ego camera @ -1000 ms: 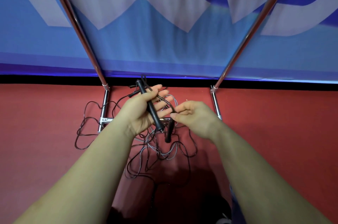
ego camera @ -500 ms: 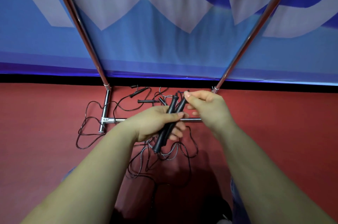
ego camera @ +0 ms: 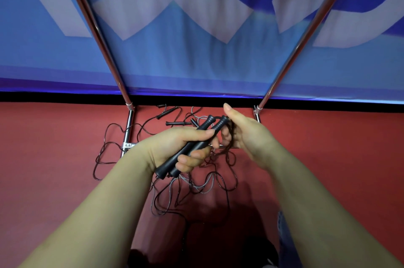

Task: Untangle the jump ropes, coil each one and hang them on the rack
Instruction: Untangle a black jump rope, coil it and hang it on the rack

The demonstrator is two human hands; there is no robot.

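My left hand [ego camera: 175,147] grips two black jump-rope handles [ego camera: 192,147] side by side, their tips pointing up and to the right. Just right of those tips is my right hand [ego camera: 244,134], thumb raised, its fingers curled around the dark cord where it leaves the handles. Beneath both hands a tangle of dark and grey ropes [ego camera: 196,184] lies on the red floor. More black handles [ego camera: 177,123] rest on the floor farther back. The chrome rack [ego camera: 129,123] stands behind them, with two slanted poles rising to the upper left and upper right.
A blue and white banner [ego camera: 196,60] hangs behind the rack. One rope loop [ego camera: 105,149] spreads left past the rack's left foot. The rack's right foot [ego camera: 256,114] stands beside my right hand. Red floor extends to both sides.
Both handles have come together in my left hand and tilted up to the right. My right hand let go of the second handle and moved to the cord at the handle tips.
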